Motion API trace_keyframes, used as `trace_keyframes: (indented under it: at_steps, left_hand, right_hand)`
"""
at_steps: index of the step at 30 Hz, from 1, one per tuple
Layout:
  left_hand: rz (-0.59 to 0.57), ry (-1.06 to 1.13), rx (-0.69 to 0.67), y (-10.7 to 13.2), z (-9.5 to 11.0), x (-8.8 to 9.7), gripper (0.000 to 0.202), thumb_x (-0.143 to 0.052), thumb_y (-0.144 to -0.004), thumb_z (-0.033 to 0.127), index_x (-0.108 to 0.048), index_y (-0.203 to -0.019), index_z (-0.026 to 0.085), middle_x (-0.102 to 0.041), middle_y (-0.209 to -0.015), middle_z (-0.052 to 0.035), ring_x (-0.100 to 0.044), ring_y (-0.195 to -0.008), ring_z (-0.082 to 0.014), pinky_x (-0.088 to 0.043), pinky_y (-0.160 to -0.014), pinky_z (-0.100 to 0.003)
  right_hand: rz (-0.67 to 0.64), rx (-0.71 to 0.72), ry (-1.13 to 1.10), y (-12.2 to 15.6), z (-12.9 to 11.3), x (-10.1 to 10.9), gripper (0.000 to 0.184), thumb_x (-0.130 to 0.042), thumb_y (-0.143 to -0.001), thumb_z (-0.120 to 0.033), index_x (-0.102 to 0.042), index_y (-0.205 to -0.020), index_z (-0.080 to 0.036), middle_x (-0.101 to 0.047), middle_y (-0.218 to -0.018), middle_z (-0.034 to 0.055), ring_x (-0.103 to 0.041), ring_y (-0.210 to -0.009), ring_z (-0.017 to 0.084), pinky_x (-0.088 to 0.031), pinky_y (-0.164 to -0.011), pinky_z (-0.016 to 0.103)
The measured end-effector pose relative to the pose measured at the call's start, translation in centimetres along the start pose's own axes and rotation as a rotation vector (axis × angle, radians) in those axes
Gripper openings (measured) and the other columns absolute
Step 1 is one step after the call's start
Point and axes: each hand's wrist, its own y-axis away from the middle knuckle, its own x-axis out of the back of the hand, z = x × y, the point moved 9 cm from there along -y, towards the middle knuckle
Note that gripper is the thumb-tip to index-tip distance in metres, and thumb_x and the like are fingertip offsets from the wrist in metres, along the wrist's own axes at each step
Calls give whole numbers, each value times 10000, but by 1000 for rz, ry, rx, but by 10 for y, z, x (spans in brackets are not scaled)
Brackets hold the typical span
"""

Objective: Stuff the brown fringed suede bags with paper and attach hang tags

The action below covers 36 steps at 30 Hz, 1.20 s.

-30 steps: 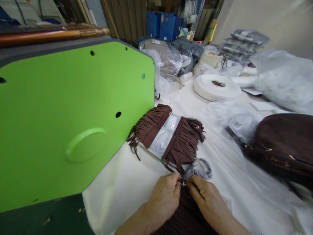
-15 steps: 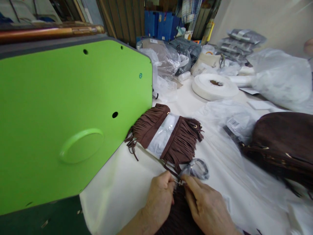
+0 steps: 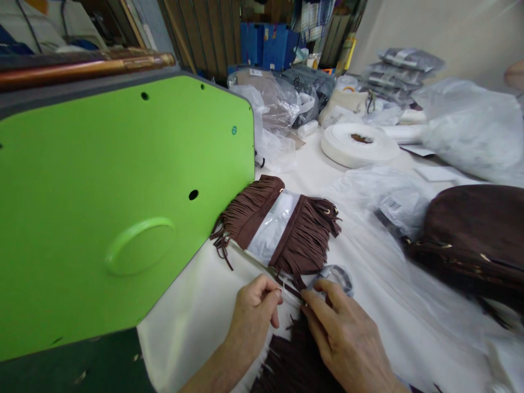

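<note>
My left hand (image 3: 254, 312) is closed in a pinch on a thin white strip (image 3: 284, 283), held up just left of my right hand. My right hand (image 3: 346, 330) has its fingers bent and closed at the upper edge of a dark brown fringed bag (image 3: 282, 363); its fingertips are partly hidden. Much of this bag lies under my right hand and runs out of the bottom of the view. Just beyond my hands lies a second brown fringed bag (image 3: 303, 234), with a clear-wrapped white band (image 3: 273, 225) across its middle. A plastic-wrapped dark coil (image 3: 340, 277) lies behind my right fingers.
A large green panel (image 3: 123, 158) stands along the left. To the right sits a rounded dark brown bag (image 3: 475, 234) beside a tagged plastic bag (image 3: 403, 202). Farther back are a white tape roll (image 3: 339, 147), plastic-wrapped goods (image 3: 266, 101) and a stack of grey packets (image 3: 409, 65).
My left hand has drawn away to the left from my right hand, with the white strip in its fingers. The gap between my hands has opened, showing more of the nearer bag's fringe.
</note>
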Motion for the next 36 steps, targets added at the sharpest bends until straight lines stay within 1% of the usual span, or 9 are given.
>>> trace_keyframes:
  at_steps: [3,7,11,16,18,20,22,28,36]
  left_hand:
    - [-6,22,-27,2,6,-2,195,-474,-659,382,-491,-615,193,-440,-360,70,-354,-337,-71,-267,-389,-186]
    - [-7,36,-27,0,3,0,233,-478,-642,412,-503,-637,180,-457,-400,62,-387,-347,-70,-271,-377,-179]
    - [-23,69,-14,-3,-3,-4,256,-492,-629,410,-515,-679,159,-542,-550,28,-444,-362,-61,-281,-361,-171]
    - [-135,185,74,-3,-11,-27,430,-542,-525,318,-520,-925,161,-619,-867,-26,-501,-377,-60,-324,-329,-173]
    - [-189,178,71,-2,-12,-37,367,-537,-554,334,-546,-868,144,-614,-751,-11,-478,-368,-53,-328,-340,-166]
    - [-213,165,52,-2,-13,-42,300,-516,-595,355,-563,-794,136,-544,-539,33,-445,-359,-59,-322,-353,-159]
    - [-204,154,43,-3,-15,-44,276,-502,-621,363,-569,-767,138,-470,-419,59,-416,-350,-66,-311,-359,-158]
    - [-118,98,-13,-4,-9,-37,210,-468,-632,322,-559,-709,149,-470,-411,55,-395,-354,-70,-299,-371,-173]
    - [-116,34,-40,-5,-6,-38,202,-454,-647,327,-555,-701,160,-471,-416,51,-404,-366,-78,-313,-391,-186]
  right_hand:
    - [-56,-41,-134,-7,-2,-8,224,-398,-894,-183,-615,-949,-191,-590,-941,91,-601,-800,197,-500,-685,319]
    - [-152,-151,-342,-12,4,-20,213,-379,-902,-159,-571,-817,-190,-566,-870,53,-575,-767,167,-470,-681,297]
    - [-193,-222,-523,-12,10,-23,186,-372,-896,-161,-516,-782,-188,-536,-830,37,-541,-757,158,-439,-681,293]
    - [-212,-256,-650,-12,16,-26,176,-364,-889,-185,-500,-776,-187,-521,-820,40,-518,-767,163,-423,-692,304]
    - [-205,-255,-674,-11,18,-28,174,-368,-888,-202,-507,-786,-185,-522,-825,46,-519,-774,167,-425,-696,309]
    - [-198,-249,-685,-11,19,-28,175,-368,-889,-216,-513,-798,-181,-524,-829,51,-520,-771,169,-427,-693,312]
    - [-188,-248,-685,-11,20,-28,182,-363,-891,-223,-515,-802,-179,-524,-826,53,-520,-764,169,-428,-688,312]
    - [-166,-247,-665,-10,19,-26,185,-368,-885,-226,-514,-783,-178,-523,-812,52,-524,-756,171,-429,-678,312]
    - [-157,-252,-644,-10,21,-26,179,-376,-878,-224,-504,-759,-182,-523,-799,47,-521,-743,167,-423,-667,303]
